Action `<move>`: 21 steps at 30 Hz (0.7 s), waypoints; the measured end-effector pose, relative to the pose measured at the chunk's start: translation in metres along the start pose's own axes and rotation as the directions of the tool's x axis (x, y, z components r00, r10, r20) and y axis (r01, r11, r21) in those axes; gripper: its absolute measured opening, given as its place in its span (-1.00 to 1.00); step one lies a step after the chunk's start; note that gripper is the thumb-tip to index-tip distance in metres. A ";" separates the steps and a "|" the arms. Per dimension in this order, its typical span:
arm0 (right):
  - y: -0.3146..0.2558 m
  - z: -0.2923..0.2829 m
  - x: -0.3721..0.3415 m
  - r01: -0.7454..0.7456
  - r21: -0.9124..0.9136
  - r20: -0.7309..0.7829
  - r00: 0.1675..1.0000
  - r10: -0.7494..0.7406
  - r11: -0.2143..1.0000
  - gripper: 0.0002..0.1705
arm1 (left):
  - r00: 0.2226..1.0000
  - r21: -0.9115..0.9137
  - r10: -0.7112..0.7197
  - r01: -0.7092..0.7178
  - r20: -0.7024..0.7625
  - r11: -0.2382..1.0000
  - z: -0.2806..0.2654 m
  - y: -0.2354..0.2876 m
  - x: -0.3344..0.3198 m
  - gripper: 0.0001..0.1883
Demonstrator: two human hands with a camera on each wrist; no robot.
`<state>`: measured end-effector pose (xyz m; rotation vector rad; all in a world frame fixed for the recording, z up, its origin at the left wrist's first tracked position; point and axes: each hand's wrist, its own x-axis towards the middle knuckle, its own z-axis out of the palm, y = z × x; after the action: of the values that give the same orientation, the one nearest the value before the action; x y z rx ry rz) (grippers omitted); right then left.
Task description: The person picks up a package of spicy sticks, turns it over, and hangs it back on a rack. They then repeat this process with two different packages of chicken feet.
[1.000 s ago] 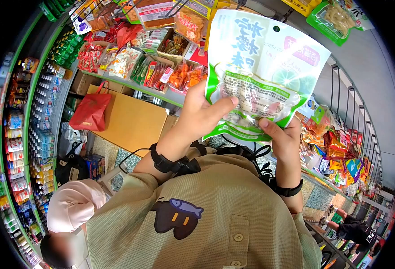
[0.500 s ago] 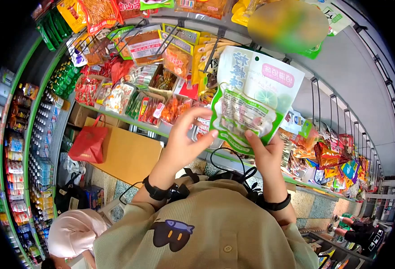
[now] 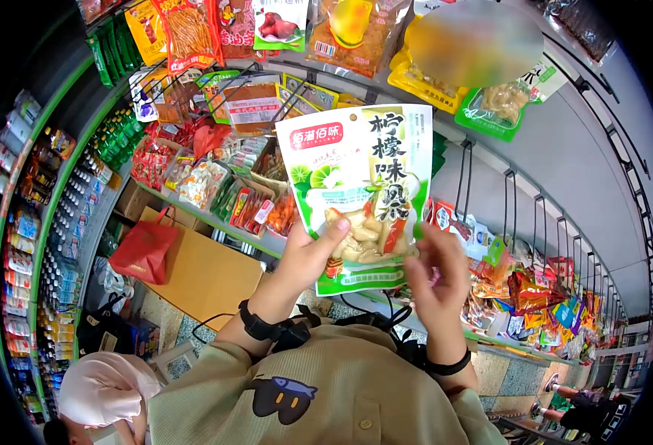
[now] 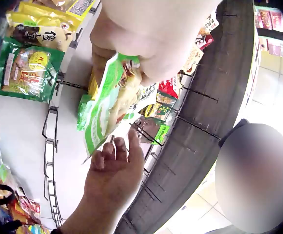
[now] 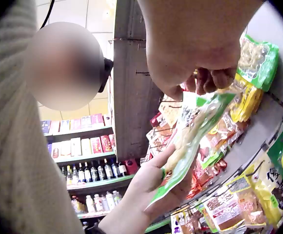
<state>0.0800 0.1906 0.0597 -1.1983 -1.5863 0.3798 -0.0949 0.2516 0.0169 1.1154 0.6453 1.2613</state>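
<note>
A white and green snack packet (image 3: 363, 200) is held upright in front of the chest, its printed front with limes and pale pieces facing the head camera. My left hand (image 3: 308, 256) grips its lower left part, thumb across the front, other fingers behind. My right hand (image 3: 439, 274) is beside the packet's lower right edge, fingers loosely bent and holding nothing. In the left wrist view the packet (image 4: 113, 105) hangs from the left hand, with the right hand (image 4: 113, 180) below it. The right wrist view shows the packet (image 5: 192, 141) pinched by the left hand (image 5: 146, 187).
Hanging snack packets (image 3: 356, 33) and metal hooks line the rack ahead. Boxes of small packets (image 3: 200, 182) stand on a shelf at the left, above a red bag (image 3: 145, 248) on cardboard (image 3: 204, 267). A person in pale clothing (image 3: 107, 386) is at the lower left.
The packet has turned from its printed back to its front and moved left. My left hand has taken hold of it again, and my right hand has let go.
</note>
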 end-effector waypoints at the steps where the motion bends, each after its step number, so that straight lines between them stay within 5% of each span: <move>1: 0.007 -0.005 0.000 -0.021 -0.041 -0.082 0.996 0.018 0.999 -0.56 | 1.000 -0.005 0.010 -0.010 -0.005 1.000 0.001 -0.001 0.001 -0.66; 2: 0.011 -0.006 0.001 -0.111 0.217 -0.140 0.980 0.143 0.970 -0.49 | 1.000 0.028 -0.029 0.029 -0.002 0.999 0.000 -0.001 0.001 -0.67; 6: 0.013 -0.023 0.007 -0.231 0.400 0.018 0.970 0.244 0.887 -0.26 | 0.979 0.141 -0.034 0.005 0.199 0.990 0.017 0.012 0.008 -0.66; 7: 0.011 -0.016 0.008 -0.138 0.536 -0.045 0.980 0.191 0.833 -0.36 | 0.961 0.143 -0.037 -0.002 0.273 0.990 0.023 0.013 0.009 -0.66; 12: 0.020 -0.051 0.015 -0.345 0.549 0.022 0.916 0.400 0.761 -0.70 | 0.906 0.127 -0.076 0.024 0.417 0.992 0.047 0.019 0.021 -0.66; 15: 0.005 -0.059 0.030 -0.192 0.572 -0.227 0.898 0.378 0.798 -0.74 | 0.840 0.216 -0.127 0.012 0.528 0.976 0.070 0.039 0.026 -0.67; 19: -0.011 -0.090 0.064 -0.075 0.474 -0.372 0.886 0.277 0.878 -0.70 | 0.801 0.189 -0.104 -0.012 0.589 0.982 0.098 0.057 0.049 -0.71; 21: -0.019 -0.105 0.086 -0.017 0.523 -0.407 0.873 0.267 0.852 -0.69 | 0.805 0.171 0.032 -0.165 0.593 0.971 0.113 0.061 0.068 -0.70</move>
<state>0.1666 0.2199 0.1613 -0.9066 -0.8936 0.5242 -0.0043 0.2789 0.1266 1.6477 0.2501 0.8620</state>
